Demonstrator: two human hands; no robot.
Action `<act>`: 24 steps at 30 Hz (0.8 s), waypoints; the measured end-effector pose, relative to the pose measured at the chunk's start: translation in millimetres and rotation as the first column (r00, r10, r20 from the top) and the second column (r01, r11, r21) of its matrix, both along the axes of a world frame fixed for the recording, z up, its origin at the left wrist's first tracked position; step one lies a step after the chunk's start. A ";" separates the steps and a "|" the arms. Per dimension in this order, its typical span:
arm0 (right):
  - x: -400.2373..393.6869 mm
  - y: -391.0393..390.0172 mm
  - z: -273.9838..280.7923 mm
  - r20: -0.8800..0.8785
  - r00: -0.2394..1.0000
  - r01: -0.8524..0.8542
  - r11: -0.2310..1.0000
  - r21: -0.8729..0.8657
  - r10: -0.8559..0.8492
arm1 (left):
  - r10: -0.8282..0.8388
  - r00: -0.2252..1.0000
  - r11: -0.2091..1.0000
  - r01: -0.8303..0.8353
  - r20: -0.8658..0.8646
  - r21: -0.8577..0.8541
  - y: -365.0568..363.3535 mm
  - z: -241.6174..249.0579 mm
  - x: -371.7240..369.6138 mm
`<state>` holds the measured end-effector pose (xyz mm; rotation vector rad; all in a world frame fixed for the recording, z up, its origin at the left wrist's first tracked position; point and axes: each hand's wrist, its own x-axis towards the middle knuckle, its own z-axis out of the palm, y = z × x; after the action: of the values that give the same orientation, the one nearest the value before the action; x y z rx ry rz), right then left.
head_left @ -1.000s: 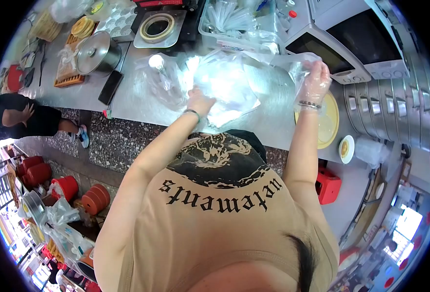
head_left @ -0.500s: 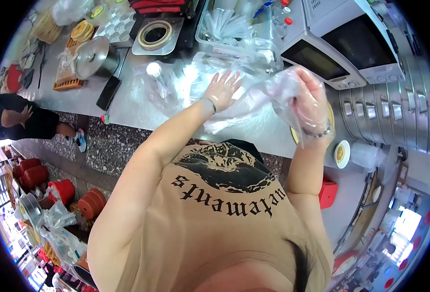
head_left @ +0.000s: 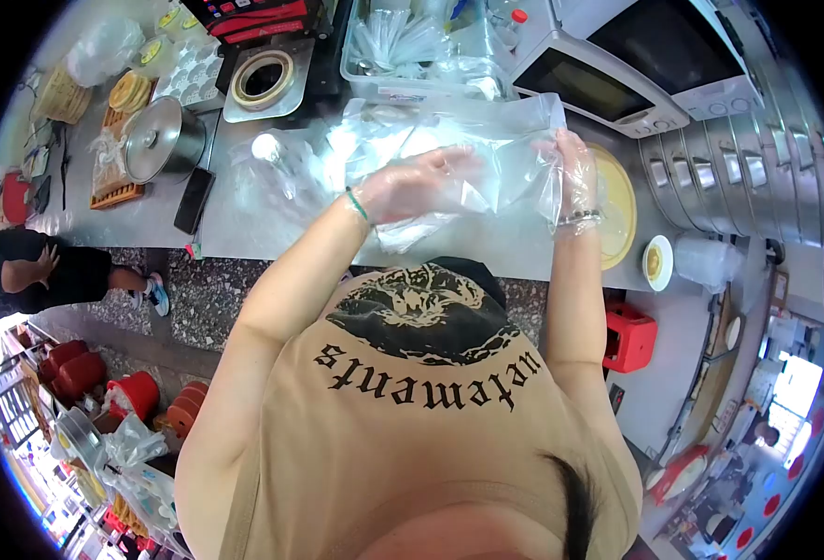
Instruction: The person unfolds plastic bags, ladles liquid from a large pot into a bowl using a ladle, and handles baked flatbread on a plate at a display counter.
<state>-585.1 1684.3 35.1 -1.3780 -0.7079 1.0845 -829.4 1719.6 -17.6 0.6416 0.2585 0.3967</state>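
A clear plastic bag is stretched above the steel counter in front of me. My right hand, in a thin clear glove, pinches the bag's right edge. My left hand, also gloved, lies against the bag's lower left side with its fingers stretched out and slightly blurred. More crumpled clear plastic spreads on the counter left of that hand. Glare hides some of the folds between the hands.
A plastic bin of bags stands behind, with microwaves to the right. A round yellow board and a small bowl sit at right. Leftward are a lidded pot, a phone and another person.
My right hand has lowered its wrist and pulled the bag's edge out straight. My left hand has turned sideways and drawn slightly back. The view has shifted a little.
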 end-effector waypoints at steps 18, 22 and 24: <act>4.9 4.6 -22.9 0.211 0.945 -0.259 0.966 0.020 0.250 | 0.489 0.833 0.870 -0.488 -0.261 0.070 -0.9 -6.7 -16.7; -16.9 -2.3 -12.9 0.828 0.439 0.012 0.924 0.382 -0.349 | 0.596 0.766 0.802 -0.552 -0.241 0.229 -5.0 6.1 -19.0; -37.8 -7.2 0.0 0.754 0.628 -0.106 0.938 0.330 -0.194 | 0.694 0.657 0.683 -0.469 -0.296 0.559 -9.4 6.3 -18.7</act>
<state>-622.9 1677.1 35.2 -1.5198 -1.4181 0.2174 -848.1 1710.2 -11.3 1.1100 0.9147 0.9633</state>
